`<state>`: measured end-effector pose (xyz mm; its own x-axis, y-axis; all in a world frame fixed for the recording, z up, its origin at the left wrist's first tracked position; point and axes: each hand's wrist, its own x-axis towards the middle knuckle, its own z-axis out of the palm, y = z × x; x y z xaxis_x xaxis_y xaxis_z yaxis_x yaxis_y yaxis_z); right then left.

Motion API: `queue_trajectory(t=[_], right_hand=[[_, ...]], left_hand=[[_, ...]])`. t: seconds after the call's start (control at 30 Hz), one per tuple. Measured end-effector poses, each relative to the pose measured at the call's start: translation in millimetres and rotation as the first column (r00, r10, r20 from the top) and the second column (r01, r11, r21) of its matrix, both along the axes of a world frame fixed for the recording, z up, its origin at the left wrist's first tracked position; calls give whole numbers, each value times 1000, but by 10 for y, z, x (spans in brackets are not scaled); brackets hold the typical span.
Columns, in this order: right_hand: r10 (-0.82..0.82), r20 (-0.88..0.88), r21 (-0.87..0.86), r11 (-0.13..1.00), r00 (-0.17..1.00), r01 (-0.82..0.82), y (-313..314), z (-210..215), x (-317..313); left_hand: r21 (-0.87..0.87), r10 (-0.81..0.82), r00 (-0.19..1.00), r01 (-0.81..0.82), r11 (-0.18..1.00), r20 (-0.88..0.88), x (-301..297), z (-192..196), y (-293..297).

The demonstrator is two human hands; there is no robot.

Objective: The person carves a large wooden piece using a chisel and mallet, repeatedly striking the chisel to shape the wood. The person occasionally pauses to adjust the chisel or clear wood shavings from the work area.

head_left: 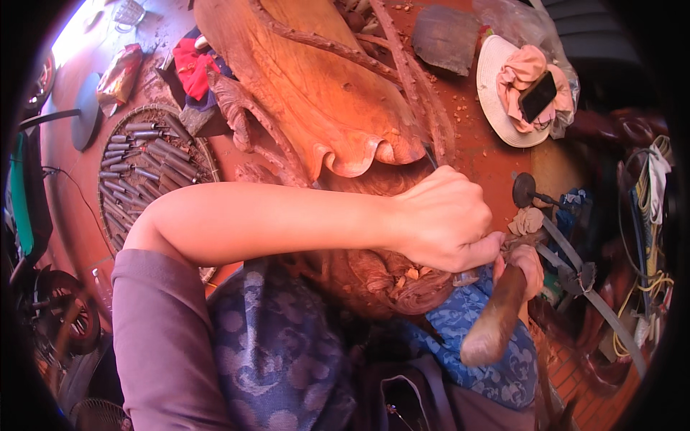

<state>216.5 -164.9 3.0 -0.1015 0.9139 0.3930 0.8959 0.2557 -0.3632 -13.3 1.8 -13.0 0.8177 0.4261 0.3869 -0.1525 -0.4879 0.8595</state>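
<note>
My left arm reaches across the middle, and my left hand (453, 219) is closed in a fist around a chisel. Its thin metal blade (430, 156) shows above the fist, pointing at the carved wood; the handle end (466, 276) peeks out below. Just right of it, my right hand (530, 269) is wrapped around a wooden mallet (494, 320), whose thick rounded end tilts down toward me. A large carved wood piece (323, 79) lies before me, with a smooth orange slab and a wavy lip. Its darker carved near part (374, 276), partly behind my forearm, sits against my lap with wood chips on it.
On the left stands a round woven basket (214, 164) full of chisels (162, 154). A white hat (496, 93) with pink cloth (521, 68) and a phone (539, 97) lies far right. Metal bars (596, 302) and cords crowd the right side. A red cloth (192, 66) lies far left.
</note>
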Motion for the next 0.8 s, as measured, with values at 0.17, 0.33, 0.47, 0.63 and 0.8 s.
queue_trajectory(t=[0.17, 0.33, 0.47, 0.63, 0.8], right_hand=[[-48, -37, 50, 997, 998, 50, -93, -139, 43], [2, 90, -76, 997, 996, 5, -92, -79, 137], [-62, 42, -115, 991, 997, 67, -171, -159, 113], [95, 5, -85, 992, 995, -94, -20, -5, 112], [139, -110, -89, 985, 984, -149, -12, 76, 85]], left_hand=[[-13, -30, 998, 30, 999, -46, -16, 55, 87], [5, -60, 997, 60, 998, -54, -57, -17, 77], [42, -74, 996, 76, 996, -59, -63, -50, 57], [73, -139, 990, 138, 988, 13, -124, -7, -159], [23, -152, 981, 150, 988, 120, -175, 115, -340]])
